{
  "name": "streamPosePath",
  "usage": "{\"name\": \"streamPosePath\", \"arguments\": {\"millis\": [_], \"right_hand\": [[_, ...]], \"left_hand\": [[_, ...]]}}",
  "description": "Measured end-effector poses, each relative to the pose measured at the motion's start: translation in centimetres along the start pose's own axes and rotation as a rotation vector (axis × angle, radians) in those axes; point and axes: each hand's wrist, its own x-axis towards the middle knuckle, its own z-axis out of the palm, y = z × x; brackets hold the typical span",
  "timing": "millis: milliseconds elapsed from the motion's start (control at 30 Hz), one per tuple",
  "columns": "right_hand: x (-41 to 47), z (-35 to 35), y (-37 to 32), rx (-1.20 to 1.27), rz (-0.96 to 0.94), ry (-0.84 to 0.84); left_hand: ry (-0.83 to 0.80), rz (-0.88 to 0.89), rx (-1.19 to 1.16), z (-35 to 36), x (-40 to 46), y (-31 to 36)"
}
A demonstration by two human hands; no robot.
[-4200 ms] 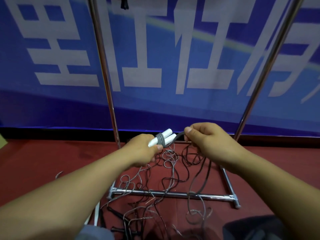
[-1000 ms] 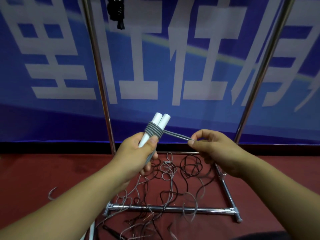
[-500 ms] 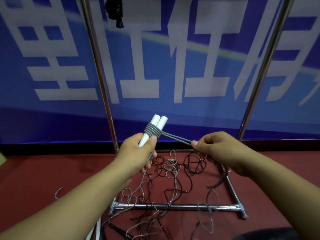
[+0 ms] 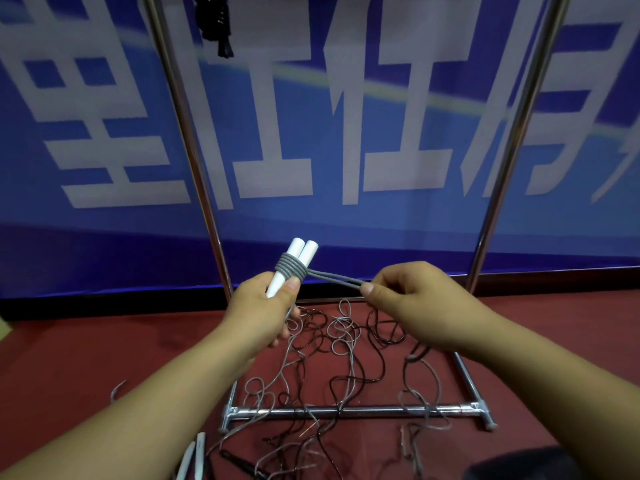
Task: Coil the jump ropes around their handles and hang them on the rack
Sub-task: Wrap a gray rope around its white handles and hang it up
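My left hand [image 4: 263, 308] grips two white jump-rope handles [image 4: 300, 256] held side by side, tips pointing up. Several turns of grey rope [image 4: 290, 267] sit wound around them just above my thumb. My right hand [image 4: 412, 299] pinches the doubled grey rope [image 4: 334, 278] and holds it taut to the right of the handles. The rest of that rope drops into a tangle of grey and black ropes [image 4: 332, 344] on the floor. A chrome rack rises behind, with uprights [image 4: 194, 161] left and right; a black coiled rope [image 4: 214, 22] hangs at its top.
The rack's base bar [image 4: 346, 410] lies across the red floor [image 4: 86, 348] under the tangle. More white handles [image 4: 194, 459] and a black handle [image 4: 242, 464] lie at the bottom left. A blue banner [image 4: 311, 116] with white characters backs the rack.
Since 4.2 s ago the handles have tilted upright and more turns of grey rope sit around them. In the last second my right hand shifted slightly, keeping the rope taut.
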Motion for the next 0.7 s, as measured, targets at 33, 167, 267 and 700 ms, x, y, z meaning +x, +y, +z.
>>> {"name": "streamPosePath", "arguments": {"millis": [33, 167, 267, 700], "right_hand": [[0.0, 0.1, -0.1, 0.001, -0.019, 0.006], [-0.2, 0.4, -0.3, 0.014, -0.085, 0.052], [-0.3, 0.4, -0.3, -0.152, -0.194, 0.118], [0.2, 0.6, 0.9, -0.318, -0.325, 0.173]], "left_hand": [[-0.01, -0.001, 0.008, 0.0, 0.1, -0.1], [-0.083, -0.023, 0.065, 0.1, 0.1, -0.4], [-0.207, -0.019, 0.204, 0.3, -0.2, -0.7], [-0.709, -0.027, 0.493, 1.0, -1.5, -0.2]]}}
